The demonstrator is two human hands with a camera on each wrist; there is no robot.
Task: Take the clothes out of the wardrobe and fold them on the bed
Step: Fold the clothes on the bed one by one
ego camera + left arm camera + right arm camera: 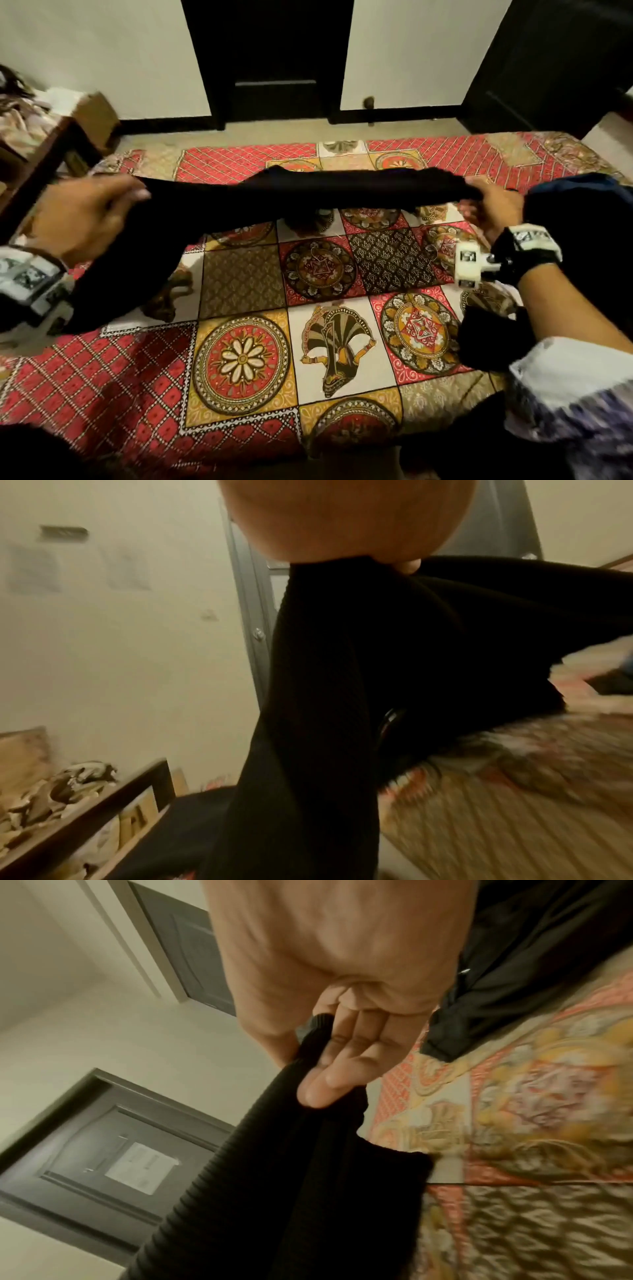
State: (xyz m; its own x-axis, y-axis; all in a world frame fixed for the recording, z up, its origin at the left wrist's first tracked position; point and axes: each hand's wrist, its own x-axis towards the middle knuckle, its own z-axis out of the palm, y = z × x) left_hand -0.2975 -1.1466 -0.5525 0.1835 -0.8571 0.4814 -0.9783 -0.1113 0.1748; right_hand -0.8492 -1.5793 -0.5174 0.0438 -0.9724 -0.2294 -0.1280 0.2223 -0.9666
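While above the bed [239, 359], black garment [308, 195] pinched by left hand [82, 216] and right hand [493, 205] fingers.

Warm, dim indoor lighting; the head view bends at its edges. Motion blur smears the bedspread [534, 1150] beyond the right hand [342, 969].

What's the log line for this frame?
left hand: grips black garment | right hand: grips other end | garment: stretched above bed

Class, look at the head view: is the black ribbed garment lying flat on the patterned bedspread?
No, both hands hold the black ribbed garment stretched above the patterned bedspread.
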